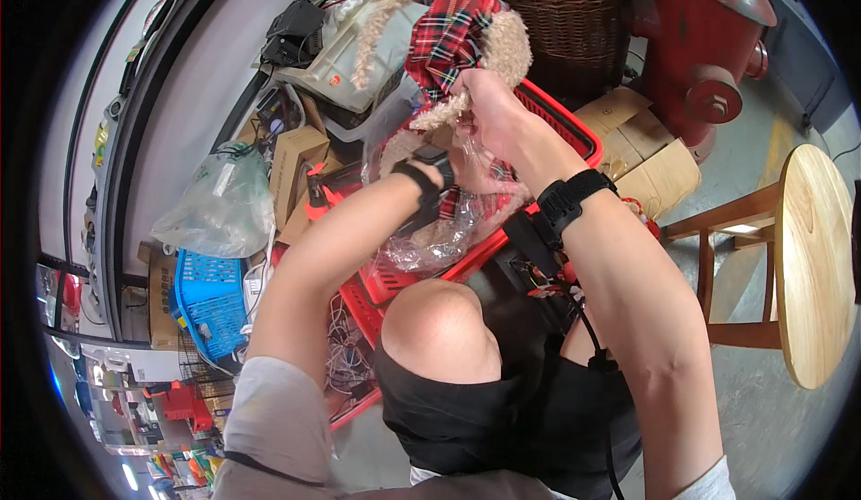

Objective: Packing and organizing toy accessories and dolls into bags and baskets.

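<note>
My right hand point(492, 106) grips a beige curly plush toy point(506, 46) by a thin limb. The toy wears a red tartan garment point(444, 32) and hangs above a red plastic basket point(562, 120). Inside the basket sits a clear plastic bag point(437, 254), crumpled, with more beige plush and tartan cloth visible through it. My left hand point(474, 164) reaches into the bag, below the right hand. Plastic and blur partly cover its fingers, so its hold cannot be made out.
A red hydrant-like metal fitting point(699, 63) and a wicker basket point(565, 22) stand at the back. Flattened cardboard point(646, 157) lies right of the basket, near a wooden stool point(814, 264). On the left are a blue plastic basket point(212, 298) and a filled plastic bag point(218, 204).
</note>
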Tool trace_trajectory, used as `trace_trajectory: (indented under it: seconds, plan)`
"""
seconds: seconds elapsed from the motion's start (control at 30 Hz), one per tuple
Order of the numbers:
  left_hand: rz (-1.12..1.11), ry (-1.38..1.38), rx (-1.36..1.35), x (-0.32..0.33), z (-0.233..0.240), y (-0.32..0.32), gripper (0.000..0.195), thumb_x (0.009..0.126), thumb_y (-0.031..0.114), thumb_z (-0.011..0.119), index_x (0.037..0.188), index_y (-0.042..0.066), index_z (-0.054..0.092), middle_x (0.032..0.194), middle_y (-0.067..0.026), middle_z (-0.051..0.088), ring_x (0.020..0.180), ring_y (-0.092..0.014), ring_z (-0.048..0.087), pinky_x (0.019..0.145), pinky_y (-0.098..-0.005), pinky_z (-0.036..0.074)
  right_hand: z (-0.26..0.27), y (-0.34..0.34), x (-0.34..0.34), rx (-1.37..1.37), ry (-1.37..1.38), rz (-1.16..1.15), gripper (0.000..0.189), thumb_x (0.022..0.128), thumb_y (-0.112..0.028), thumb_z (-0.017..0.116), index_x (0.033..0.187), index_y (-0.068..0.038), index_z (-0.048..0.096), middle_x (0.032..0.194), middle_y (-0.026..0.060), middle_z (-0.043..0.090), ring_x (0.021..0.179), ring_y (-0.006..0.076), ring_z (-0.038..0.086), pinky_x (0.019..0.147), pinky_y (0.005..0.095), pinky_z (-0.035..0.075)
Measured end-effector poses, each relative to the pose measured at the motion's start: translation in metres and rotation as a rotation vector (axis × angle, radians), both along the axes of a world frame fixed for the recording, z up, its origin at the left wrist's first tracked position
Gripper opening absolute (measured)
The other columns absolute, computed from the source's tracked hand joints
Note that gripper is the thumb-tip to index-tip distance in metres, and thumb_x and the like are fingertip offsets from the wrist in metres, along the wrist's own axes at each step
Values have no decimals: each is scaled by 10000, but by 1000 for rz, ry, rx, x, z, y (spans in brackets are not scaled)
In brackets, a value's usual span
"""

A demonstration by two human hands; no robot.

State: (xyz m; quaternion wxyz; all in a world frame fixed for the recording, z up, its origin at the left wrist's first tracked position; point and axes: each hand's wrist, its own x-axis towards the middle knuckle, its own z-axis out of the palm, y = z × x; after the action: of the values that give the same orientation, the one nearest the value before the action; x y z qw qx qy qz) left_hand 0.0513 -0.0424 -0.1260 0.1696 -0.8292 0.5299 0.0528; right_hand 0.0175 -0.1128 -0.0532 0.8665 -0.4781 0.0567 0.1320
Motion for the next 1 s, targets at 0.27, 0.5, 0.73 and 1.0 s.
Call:
trace_trajectory:
  seconds: [0.27,0.5,0.73,1.0]
  plan:
    - [-54,-74,-179,40,-35,21,1006,847,859,494,1536,127,485,1607,-221,414,1528,-409,281,1247,-536,256,-9,-25,-6,-192,-43,16,309,883,-269,534,1015,-19,659,1049,156,644,991,294,589,898,410,433]
    - [613,282,135,67,-37,41,901,860,773,581,1464,105,582,1501,-211,550,1422,-337,480,1165,-494,378,-16,-30,-7,-342,-113,14,386,885,-292,523,1056,10,692,1115,187,678,1064,321,611,962,423,438]
    - [656,1581,-1305,35,52,130,496,1062,423,496,1357,33,580,1262,-127,672,1205,-268,620,1036,-405,503,-8,-14,4,-458,-167,36,464,888,-315,511,1098,38,725,1182,219,711,1137,347,634,1026,436,443]
    - [651,1581,-1550,-29,193,158,482,1078,467,532,1366,81,557,1120,-47,673,959,-186,660,846,-386,579,-14,-16,-4,-1256,-523,93,684,969,-481,354,1251,36,700,1368,284,624,1287,440,592,1131,458,432]
